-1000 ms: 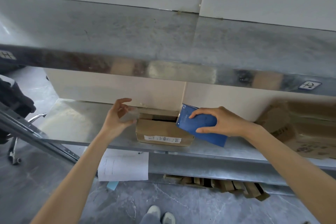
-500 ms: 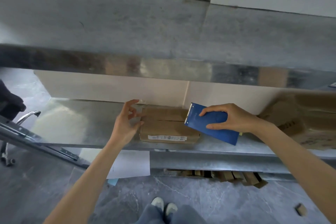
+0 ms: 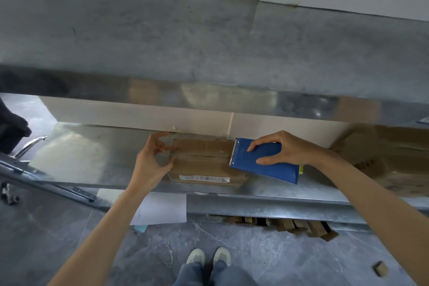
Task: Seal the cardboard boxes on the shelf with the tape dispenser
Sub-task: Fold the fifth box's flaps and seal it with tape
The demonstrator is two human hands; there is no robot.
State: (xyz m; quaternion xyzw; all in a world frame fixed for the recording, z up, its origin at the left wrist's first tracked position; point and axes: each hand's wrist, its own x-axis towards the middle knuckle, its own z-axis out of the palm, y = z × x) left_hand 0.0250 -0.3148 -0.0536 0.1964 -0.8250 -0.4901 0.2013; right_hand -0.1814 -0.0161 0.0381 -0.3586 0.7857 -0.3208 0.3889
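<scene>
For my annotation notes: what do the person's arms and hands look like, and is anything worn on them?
The left forearm and right forearm are bare, no sleeves in view. The left hand and right hand have no gloves; no watch, bracelet or ring is visible.

On the lower metal shelf a flat cardboard box lies with its flaps closed and a white label on its front. The left grip holds the box's left end, thumb against its side and fingers curled at the top edge. The right grip holds a blue tape dispenser, its toothed edge touching the box's right end at the seam. A larger cardboard carton sits well apart to the right. Below, a sheet of paper hangs from the shelf's front.
</scene>
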